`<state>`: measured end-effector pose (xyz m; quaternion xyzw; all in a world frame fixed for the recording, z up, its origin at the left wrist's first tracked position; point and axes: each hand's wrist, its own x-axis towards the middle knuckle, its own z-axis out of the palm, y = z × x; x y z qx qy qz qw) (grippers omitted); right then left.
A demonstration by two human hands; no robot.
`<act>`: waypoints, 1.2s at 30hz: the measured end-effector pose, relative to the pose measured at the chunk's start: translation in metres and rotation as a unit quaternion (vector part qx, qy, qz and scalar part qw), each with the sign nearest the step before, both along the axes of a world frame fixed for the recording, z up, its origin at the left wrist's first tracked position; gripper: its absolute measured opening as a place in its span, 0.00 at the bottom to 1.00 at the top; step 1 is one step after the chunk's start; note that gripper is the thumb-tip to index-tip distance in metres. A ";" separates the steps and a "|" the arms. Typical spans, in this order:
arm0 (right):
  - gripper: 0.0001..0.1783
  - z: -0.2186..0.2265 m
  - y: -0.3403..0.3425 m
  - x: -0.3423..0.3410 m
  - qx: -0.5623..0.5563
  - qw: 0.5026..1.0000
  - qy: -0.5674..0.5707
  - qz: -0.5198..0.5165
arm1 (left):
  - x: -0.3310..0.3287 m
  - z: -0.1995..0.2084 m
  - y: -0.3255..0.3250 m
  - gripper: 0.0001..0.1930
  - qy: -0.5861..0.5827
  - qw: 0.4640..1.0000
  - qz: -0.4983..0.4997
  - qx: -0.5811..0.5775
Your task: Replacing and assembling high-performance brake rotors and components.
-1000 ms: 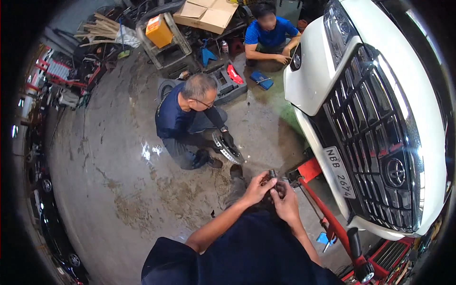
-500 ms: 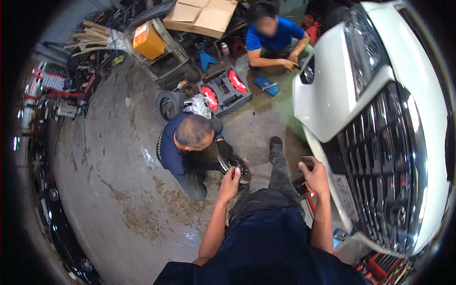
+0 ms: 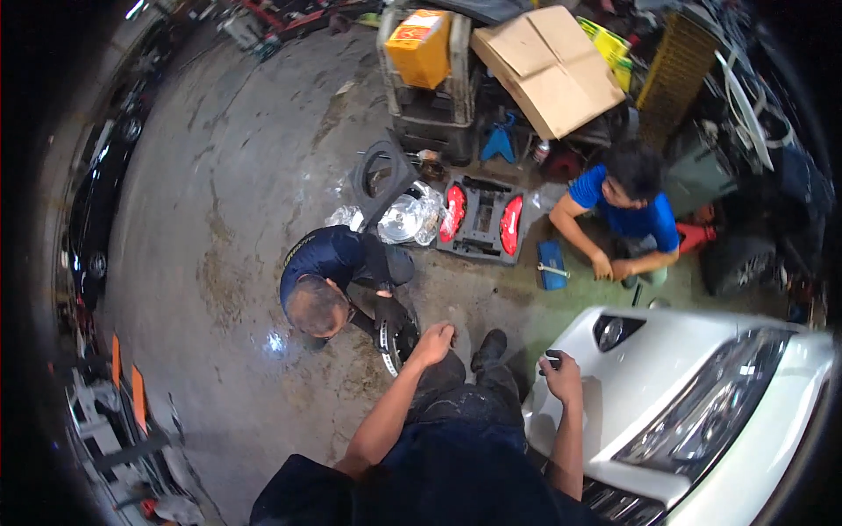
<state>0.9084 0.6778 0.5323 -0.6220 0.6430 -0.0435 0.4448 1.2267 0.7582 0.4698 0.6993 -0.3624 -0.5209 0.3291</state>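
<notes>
My left hand point(image 3: 434, 344) is closed, its fingers curled in; whatever may be in it is hidden. It is held above my knee, just right of a brake disc point(image 3: 396, 348) with a bright rim and dark centre. A crouching co-worker in a dark blue shirt point(image 3: 320, 263) grips that disc with a black-gloved hand point(image 3: 388, 312). Beside the white car's front corner is my right hand point(image 3: 563, 379), fingers bent and darkened. A small whitish spot shows at its fingertips, too small to name.
A white car front point(image 3: 684, 377) fills the lower right. Ahead lie red brake calipers point(image 3: 510, 224) in a dark foam tray point(image 3: 478, 250), a foil-wrapped disc point(image 3: 403, 217) and a blue case point(image 3: 551, 265) with a wrench on it. Another person in blue point(image 3: 627, 206) squats beyond, near a cardboard box point(image 3: 553, 70).
My view has swung right, shifting the car lower in it. The gloved co-worker has leaned over the disc, and the person in blue has turned their head. My right fingers have curled in more.
</notes>
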 end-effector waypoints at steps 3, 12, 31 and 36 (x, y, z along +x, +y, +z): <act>0.24 -0.015 -0.068 0.022 0.009 0.998 0.026 0.056 | 0.011 -0.017 -0.054 0.20 -0.033 0.993 0.100 0.046; 0.35 -0.104 -0.250 0.214 -0.006 0.980 -0.001 0.199 | 0.124 -0.203 -0.208 0.13 0.285 0.870 0.378 0.134; 0.41 -0.656 -0.575 0.656 -0.167 0.894 0.144 0.390 | 0.399 -0.547 -0.555 0.31 0.009 0.887 0.436 0.151; 0.37 -0.612 -0.526 0.601 -0.281 0.897 -0.020 0.340 | 0.411 -0.518 -0.576 0.31 -0.155 0.889 0.406 0.144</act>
